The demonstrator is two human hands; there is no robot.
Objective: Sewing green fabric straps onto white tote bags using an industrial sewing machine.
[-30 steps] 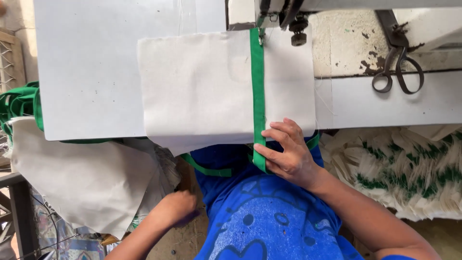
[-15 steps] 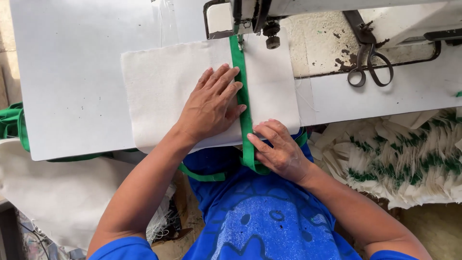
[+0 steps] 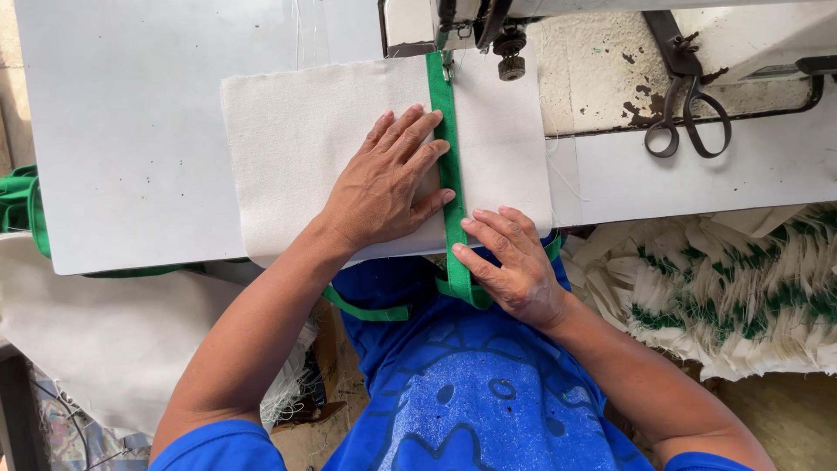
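Cream canvas panel (image 3: 296, 157) lies flat on the white sewing table (image 3: 131, 131), its far edge up by the sewing machine (image 3: 453, 17) and its near edge hanging just over the table's front. It looks light and limp, a coarse weave that should grip under a palm rather than slide, yet it would likely wrinkle or skew if pushed from one corner only.

At the far left, a bundle of green strap (image 3: 17, 201) sits at the table's edge above a heap of cream cloth (image 3: 105, 331). Moving right, the left hand (image 3: 384, 187) is spread wide and flat on the panel, fingers pointing toward the machine, fingertips touching the green webbing strap (image 3: 446, 131) that runs from the presser foot (image 3: 446, 61) straight back to the near edge. The strap looks thin, flexible and a little slick, so pressing it from above seems a better hold than gripping it edgewise. The right hand (image 3: 514, 266) rests at the near edge with fingers half curled, pinning the strap where it drops off the table and loops down toward the lap.

Further right, dark scissors (image 3: 689, 96) lie on the machine bed, well apart from both hands. Nearer, on the right, a stack of finished cream-and-green pieces (image 3: 724, 288) is piled below the table.
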